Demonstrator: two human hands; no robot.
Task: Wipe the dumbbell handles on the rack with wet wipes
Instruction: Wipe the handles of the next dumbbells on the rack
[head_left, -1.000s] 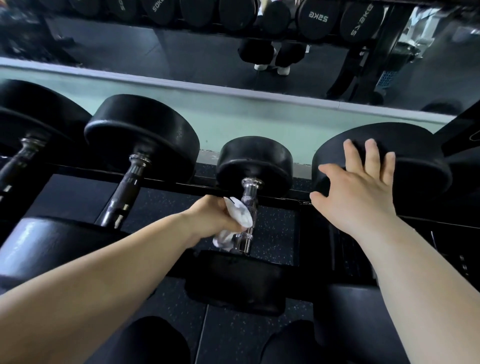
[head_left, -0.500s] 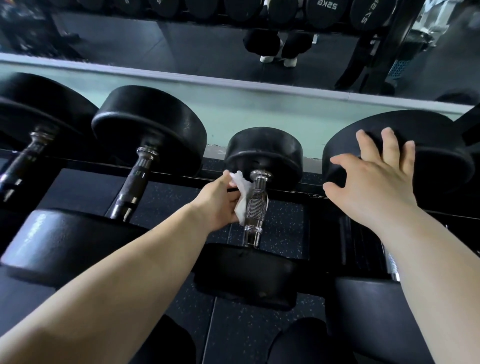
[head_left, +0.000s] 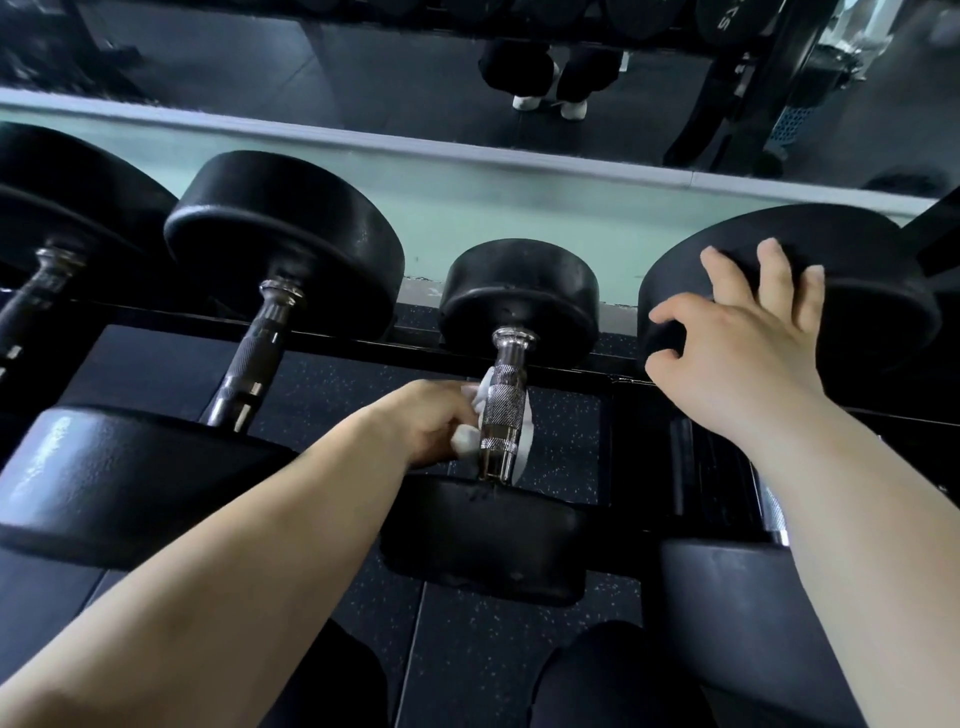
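Observation:
A small black dumbbell lies on the rack with a shiny knurled handle (head_left: 503, 410) between its far head (head_left: 519, 291) and near head (head_left: 483, 540). My left hand (head_left: 431, 421) grips a white wet wipe (head_left: 522, 441) that wraps under and around this handle; white edges show on both sides of the chrome. My right hand (head_left: 737, 353) rests with spread fingers on the far head of the big dumbbell (head_left: 857, 291) to the right.
Two larger dumbbells lie to the left, one with a dark handle (head_left: 254, 358), another (head_left: 31, 306) at the edge. The black rack rail (head_left: 363, 345) runs across behind the handles. A mirror above shows a person's legs (head_left: 550, 67). Speckled floor lies below.
My left hand slid the wipe up the handle toward the far head, then back down toward the near head. My right hand stayed on the big dumbbell head.

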